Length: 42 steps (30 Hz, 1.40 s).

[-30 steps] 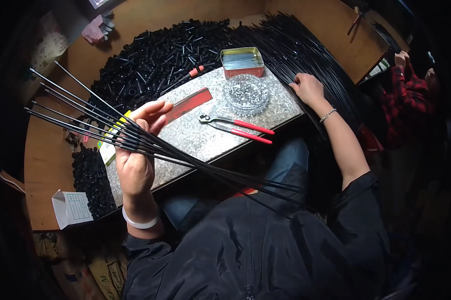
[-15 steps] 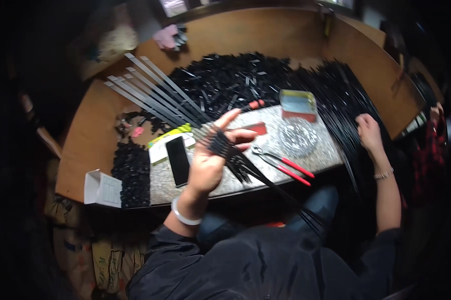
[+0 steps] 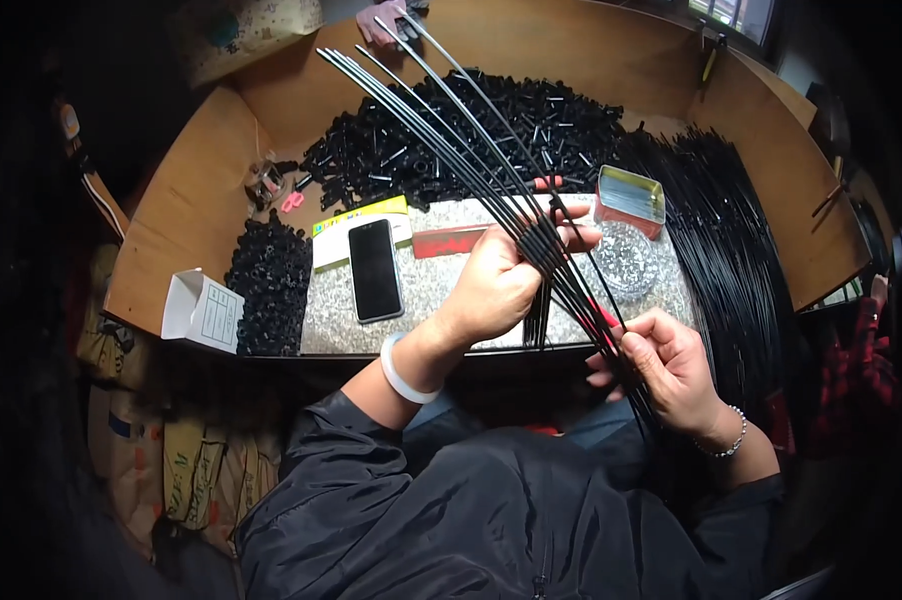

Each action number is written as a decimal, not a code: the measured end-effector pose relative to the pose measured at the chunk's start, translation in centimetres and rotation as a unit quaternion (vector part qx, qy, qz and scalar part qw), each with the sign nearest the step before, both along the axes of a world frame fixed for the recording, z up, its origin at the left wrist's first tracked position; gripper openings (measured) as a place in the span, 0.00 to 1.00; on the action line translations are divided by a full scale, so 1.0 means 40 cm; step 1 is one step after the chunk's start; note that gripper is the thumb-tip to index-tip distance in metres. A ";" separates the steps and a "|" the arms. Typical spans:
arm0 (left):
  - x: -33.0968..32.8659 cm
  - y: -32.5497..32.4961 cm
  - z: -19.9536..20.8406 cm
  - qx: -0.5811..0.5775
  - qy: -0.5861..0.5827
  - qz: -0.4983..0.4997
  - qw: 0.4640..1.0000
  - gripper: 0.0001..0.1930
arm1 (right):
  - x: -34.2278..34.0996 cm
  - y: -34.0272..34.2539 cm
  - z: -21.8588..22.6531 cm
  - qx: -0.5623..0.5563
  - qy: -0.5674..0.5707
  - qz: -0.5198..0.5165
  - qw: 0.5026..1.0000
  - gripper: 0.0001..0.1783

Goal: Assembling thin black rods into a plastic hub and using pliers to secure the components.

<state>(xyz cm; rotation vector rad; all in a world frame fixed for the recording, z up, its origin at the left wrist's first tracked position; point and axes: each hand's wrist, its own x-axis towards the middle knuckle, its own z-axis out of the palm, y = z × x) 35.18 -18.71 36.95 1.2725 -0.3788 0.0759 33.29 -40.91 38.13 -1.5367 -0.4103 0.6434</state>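
Observation:
My left hand [image 3: 491, 285] is closed round a fanned bundle of thin black rods [image 3: 451, 135], which slants from the upper left down toward my lap. Short black sleeves cluster on the rods beside its fingers. At the lower part of the bundle my right hand [image 3: 671, 365] pinches a thin black rod between thumb and forefinger; its other fingers lie partly behind the rods. Red-handled pliers [image 3: 601, 315] on the speckled stone slab [image 3: 346, 335] are mostly hidden by the rods and my hands.
Small black tubular parts [image 3: 411, 160] are heaped behind the slab. Long black rods [image 3: 741, 240] lie at the right. A phone [image 3: 376, 270], yellow-and-white box [image 3: 336, 238], red box [image 3: 446, 242], open tin [image 3: 631, 200] and clear round dish [image 3: 631, 260] stand around. Wooden walls [image 3: 176, 215] border the bench.
My left hand has moved right with the bundle. My right hand has come left from the rod pile to the bundle's lower part and now pinches a rod there. The view has shifted.

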 end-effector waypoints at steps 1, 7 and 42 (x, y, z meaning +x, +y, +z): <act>-0.005 0.005 -0.011 0.012 -0.027 0.002 1.000 0.17 | -0.002 0.000 0.007 -0.011 0.013 0.019 1.000 0.08; -0.019 0.020 -0.019 -0.017 -0.037 0.041 0.998 0.15 | -0.010 -0.018 -0.039 0.065 0.124 0.134 0.981 0.11; -0.029 0.084 -0.283 0.515 -0.284 -0.027 0.809 0.08 | -0.016 0.089 -0.569 -0.284 -0.425 -0.028 0.859 0.12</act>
